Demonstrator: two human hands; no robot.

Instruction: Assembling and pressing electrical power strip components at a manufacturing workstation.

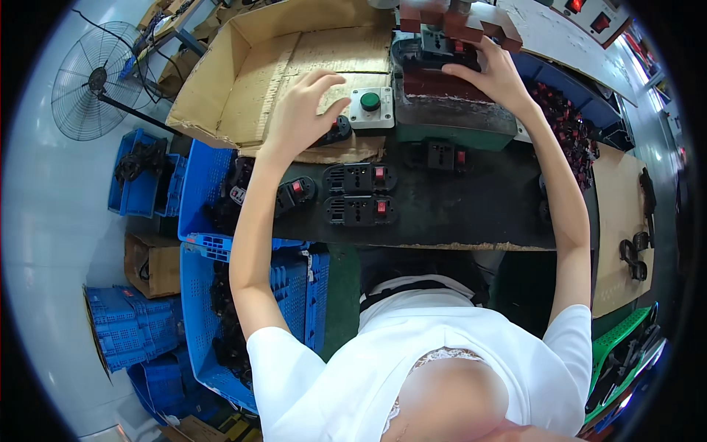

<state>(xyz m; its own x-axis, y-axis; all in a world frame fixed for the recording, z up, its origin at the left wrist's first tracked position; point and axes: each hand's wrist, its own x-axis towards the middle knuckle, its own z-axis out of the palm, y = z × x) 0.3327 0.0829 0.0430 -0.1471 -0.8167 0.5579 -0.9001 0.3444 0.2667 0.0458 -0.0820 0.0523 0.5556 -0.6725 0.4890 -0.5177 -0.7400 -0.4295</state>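
Note:
My left hand [302,114] hovers with curved, parted fingers and holds nothing. It is beside a green push button [370,102] on a pale box, over a black power socket [339,131] that it partly hides. At the back, my right hand [502,77] has thumb and fingers around the right end of another black power socket [434,50]. That socket lies on the press bed [449,88], beneath the dark red press head [460,22]. Two power sockets with red switches [361,178] lie in a stack of rows on the black table, and one more [442,156] sits before the press.
A cardboard tray [221,81] stands behind my left hand. Blue crates [193,295] with black parts are at the left, and a heap of red and black parts [563,125] is at the right. A fan [96,79] stands far left.

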